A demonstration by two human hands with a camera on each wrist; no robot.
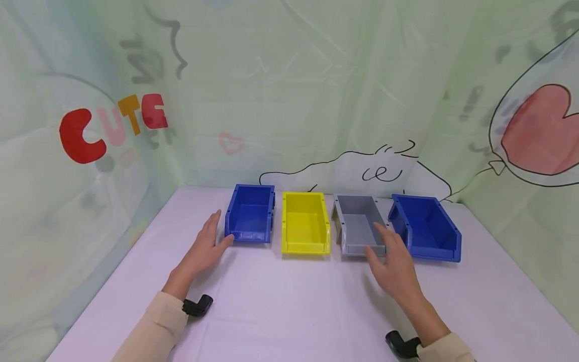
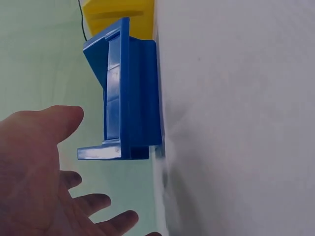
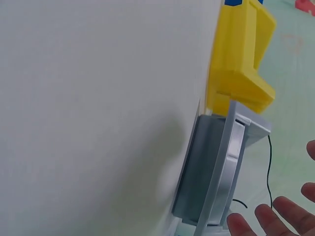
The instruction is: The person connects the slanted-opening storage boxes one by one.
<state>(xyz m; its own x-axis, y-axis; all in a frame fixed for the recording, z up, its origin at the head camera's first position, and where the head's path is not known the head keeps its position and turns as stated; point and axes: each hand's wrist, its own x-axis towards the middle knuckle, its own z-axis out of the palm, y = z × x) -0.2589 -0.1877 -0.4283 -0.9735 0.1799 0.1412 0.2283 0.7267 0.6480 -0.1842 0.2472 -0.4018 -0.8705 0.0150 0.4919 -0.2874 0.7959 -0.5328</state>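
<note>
Side by side at the back of the table stand a blue storage bin (image 1: pixel 250 213), a yellow bin (image 1: pixel 306 221), a grey bin (image 1: pixel 360 226) and another blue bin (image 1: pixel 427 229). My left hand (image 1: pixel 205 251) is at the left blue bin's front left corner, fingers extended and holding nothing. In the left wrist view, its thumb (image 2: pixel 66 120) appears apart from that blue bin (image 2: pixel 140 93). My right hand (image 1: pixel 398 266) hovers in front of the grey bin, partly covering its right side. Loosely spread fingers (image 3: pixel 285 216) show near the grey bin (image 3: pixel 211 172) in the right wrist view.
A white cloth covers the table (image 1: pixel 289 306). Behind it and at both sides hangs a pale green printed curtain (image 1: pixel 280 90) with letters and hearts. Each wrist carries a black camera mount (image 1: pixel 198 305). Narrow gaps separate the bins.
</note>
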